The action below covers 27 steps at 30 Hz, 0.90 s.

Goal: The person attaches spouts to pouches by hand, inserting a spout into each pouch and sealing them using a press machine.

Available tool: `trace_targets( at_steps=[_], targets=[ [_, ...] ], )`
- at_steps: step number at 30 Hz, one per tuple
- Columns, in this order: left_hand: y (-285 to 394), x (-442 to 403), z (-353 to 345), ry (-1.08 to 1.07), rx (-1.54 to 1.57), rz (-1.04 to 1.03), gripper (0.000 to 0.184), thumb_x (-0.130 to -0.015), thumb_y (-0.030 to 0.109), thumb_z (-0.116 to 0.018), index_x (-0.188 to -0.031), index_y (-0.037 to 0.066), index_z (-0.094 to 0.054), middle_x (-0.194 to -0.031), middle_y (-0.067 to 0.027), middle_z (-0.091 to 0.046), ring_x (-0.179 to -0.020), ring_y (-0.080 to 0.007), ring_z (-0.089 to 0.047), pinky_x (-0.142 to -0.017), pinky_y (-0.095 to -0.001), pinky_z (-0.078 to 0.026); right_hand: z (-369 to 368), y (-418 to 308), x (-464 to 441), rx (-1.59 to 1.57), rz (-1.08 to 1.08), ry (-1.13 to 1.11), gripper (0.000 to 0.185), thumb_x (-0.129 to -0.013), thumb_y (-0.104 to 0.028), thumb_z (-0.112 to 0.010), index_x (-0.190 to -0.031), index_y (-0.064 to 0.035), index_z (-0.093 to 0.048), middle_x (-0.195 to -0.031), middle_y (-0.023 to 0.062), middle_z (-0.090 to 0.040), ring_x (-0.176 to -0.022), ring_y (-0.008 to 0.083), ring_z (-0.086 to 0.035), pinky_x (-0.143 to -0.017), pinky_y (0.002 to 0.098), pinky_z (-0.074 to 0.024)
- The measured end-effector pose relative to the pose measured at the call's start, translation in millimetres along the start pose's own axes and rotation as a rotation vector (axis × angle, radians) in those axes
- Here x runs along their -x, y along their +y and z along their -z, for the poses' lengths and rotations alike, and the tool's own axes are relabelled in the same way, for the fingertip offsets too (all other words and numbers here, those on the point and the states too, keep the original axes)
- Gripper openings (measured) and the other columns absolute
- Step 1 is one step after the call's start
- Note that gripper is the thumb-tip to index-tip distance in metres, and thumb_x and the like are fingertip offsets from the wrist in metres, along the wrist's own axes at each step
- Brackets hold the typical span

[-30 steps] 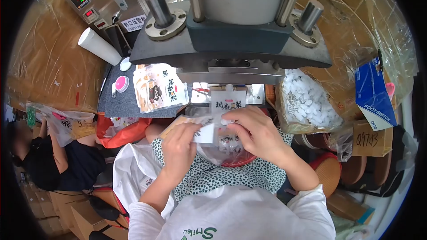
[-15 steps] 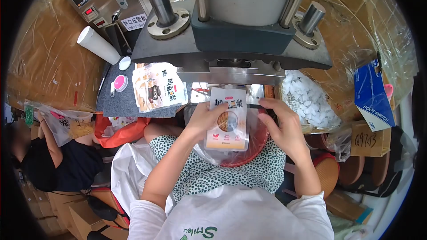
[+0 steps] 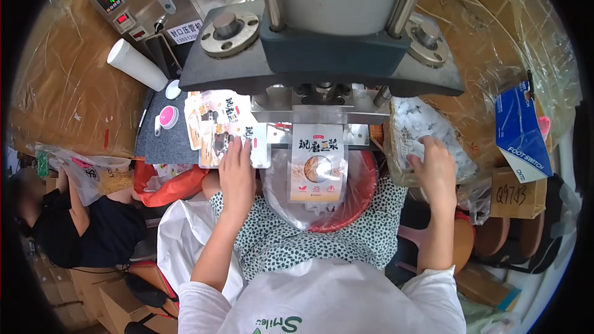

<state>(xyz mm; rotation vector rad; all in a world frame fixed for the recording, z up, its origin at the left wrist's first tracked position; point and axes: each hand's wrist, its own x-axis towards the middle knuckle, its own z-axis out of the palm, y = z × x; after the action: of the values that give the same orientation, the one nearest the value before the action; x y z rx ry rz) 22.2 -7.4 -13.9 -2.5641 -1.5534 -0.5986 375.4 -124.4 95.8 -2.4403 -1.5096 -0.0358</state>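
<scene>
The printed pouch lay right in front of me at the middle, label up, its top edge at the metal pressing bar of the press and its lower part out over the red basin lined with clear plastic. Neither of my hands touched it. By my reckoning this was the pressing step, the machine doing the holding.

Out from the pouch, toward ten o'clock, my left hand rested on the stack of pouches, open, fingers long and only slightly bent, gripping nothing that I could see. Between two and three o'clock, my right hand was about half open at the heap of small white plastic pieces, thumb and forefinger apart; whether a piece was under the fingertips I couldn't tell. To my mind, lifting a single pouch there called for a light slide and pinch (they do like to cling), and picking out one piece wanted a narrow fingertip grip, both hands well away from the bar.

Farther out, the blue foot switch box stood near three o'clock, the pink jar between nine and ten, and the control panel between ten and eleven.
</scene>
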Motion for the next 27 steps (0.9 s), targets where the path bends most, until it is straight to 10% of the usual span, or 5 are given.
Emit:
trace_targets(
  at_steps=[11, 27],
  targets=[
    [-10, -5, 32, 0.015, 0.186, 0.162, 0.025, -0.079, 0.0, -0.067, -0.102, 0.009, -0.069, -0.097, -0.0119, -0.069, -0.083, -0.0346, -0.066, -0.069, -0.0407, -0.051, -22, 8, -10, -0.401, 0.055, -0.012, 0.017, -0.084, 0.0, -0.062, -0.099, 0.0053, -0.067, -0.094, 0.0238, -0.067, -0.089, 0.0416, -0.064, -0.083, 0.0455, -0.0508],
    [51, -5, 77, 0.074, 0.418, -0.027, 0.035, -0.068, -0.009, -0.063, -0.1, 0.002, -0.068, -0.089, -0.016, -0.066, -0.083, -0.0345, -0.065, -0.072, -0.0417, -0.051, 6, -87, 23, -0.847, 0.432, -0.102, 0.024, -0.085, -0.004, -0.069, -0.108, -0.0015, -0.064, -0.096, 0.0138, -0.066, -0.088, 0.0293, -0.065, -0.076, 0.0374, -0.0524]
  ],
)
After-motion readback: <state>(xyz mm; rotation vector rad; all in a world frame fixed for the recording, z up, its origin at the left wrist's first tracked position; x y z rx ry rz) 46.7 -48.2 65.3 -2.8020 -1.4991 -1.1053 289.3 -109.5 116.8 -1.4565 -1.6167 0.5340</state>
